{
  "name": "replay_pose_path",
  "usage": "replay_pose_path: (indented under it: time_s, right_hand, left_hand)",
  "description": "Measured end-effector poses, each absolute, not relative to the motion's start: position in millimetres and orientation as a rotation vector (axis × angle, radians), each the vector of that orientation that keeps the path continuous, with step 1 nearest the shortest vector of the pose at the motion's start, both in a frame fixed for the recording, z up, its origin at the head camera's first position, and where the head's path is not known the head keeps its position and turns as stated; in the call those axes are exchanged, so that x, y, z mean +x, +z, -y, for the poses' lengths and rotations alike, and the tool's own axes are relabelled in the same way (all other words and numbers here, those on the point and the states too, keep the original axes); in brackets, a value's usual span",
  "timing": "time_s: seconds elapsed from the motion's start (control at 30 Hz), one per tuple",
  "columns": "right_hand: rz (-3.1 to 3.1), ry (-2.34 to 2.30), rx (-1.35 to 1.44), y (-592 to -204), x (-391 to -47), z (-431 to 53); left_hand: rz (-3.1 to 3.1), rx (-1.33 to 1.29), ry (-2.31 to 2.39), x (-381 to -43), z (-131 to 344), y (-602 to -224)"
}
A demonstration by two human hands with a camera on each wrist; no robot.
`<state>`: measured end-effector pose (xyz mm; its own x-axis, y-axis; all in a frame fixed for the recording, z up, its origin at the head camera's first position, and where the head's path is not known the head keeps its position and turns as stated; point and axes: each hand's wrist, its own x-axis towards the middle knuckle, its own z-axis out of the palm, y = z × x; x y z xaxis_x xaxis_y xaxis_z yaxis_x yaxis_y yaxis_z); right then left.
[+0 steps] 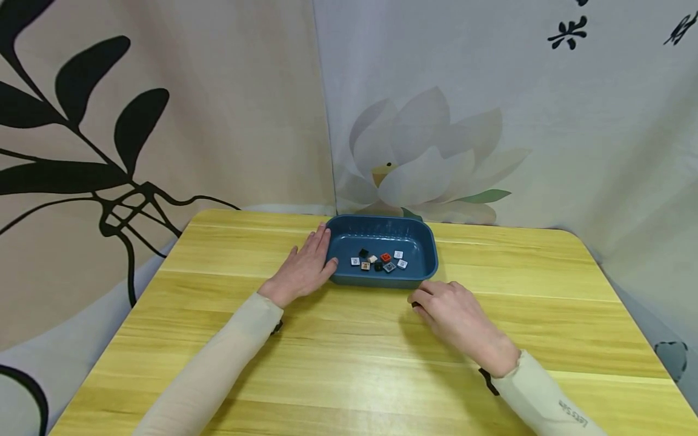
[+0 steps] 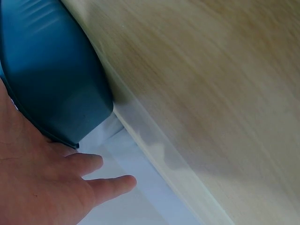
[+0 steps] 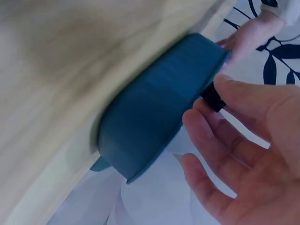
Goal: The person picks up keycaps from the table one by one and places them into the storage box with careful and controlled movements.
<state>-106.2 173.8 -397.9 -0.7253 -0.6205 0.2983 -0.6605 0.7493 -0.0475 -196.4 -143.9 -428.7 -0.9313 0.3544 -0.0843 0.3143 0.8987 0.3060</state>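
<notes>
A dark blue tray stands near the far edge of the table, with several small square pieces in it: white pieces, a red one, black ones and an orange-tinted one. My left hand rests against the tray's left end, fingers extended along the rim. Just in front of the tray's near right corner is my right hand. Its thumb and fingertips pinch a small black block-like piece, seen beside the tray's rim in the right wrist view.
The wooden table reaches toward me on both sides of the arms. Behind it hang curtains printed with dark leaves and a pale lotus flower. A dark band circles the right wrist.
</notes>
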Motion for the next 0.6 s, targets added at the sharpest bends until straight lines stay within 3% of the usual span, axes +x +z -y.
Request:
replay_pose_path:
  time_s: [0.6]
  right_hand:
    - [2.612, 0.33, 0.904, -382.7, -132.7, -181.2]
  left_hand:
    - [-2.93, 0.517, 0.434, -197.6, 144.0, -430.7]
